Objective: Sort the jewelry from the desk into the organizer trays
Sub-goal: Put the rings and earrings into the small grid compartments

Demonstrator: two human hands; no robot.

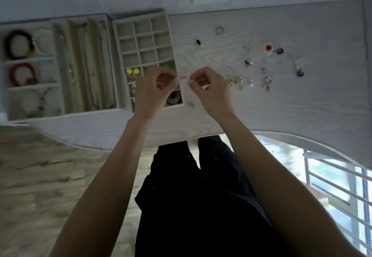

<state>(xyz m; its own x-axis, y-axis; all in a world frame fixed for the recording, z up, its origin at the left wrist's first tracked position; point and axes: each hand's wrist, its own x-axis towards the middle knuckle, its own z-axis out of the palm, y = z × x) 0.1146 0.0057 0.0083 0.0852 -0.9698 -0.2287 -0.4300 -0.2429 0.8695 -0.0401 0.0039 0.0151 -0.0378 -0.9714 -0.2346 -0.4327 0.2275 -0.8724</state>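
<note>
While both hands hover over the pale wood-grain desk [281,103], the left hand [156,91] and right hand [209,91] each curl their fingers and pinch one end of a tiny pale piece of jewelry [183,78] held between them; it is too small and blurred to say what kind. It sits in the air just above the right edge of the cream grid tray with square compartments [145,41], whose near cells already hold two yellow-green beads [132,71]. To the left lies a cream tray of long slots and bracelet sections [58,41], with a dark red bracelet [23,74] in one. More small pieces lie scattered on the desk to the right, among them a silver ring [219,30]. I judge the held piece very light, thin and easily bent or dropped, so fingertip pinches at its ends suit it best.
</note>
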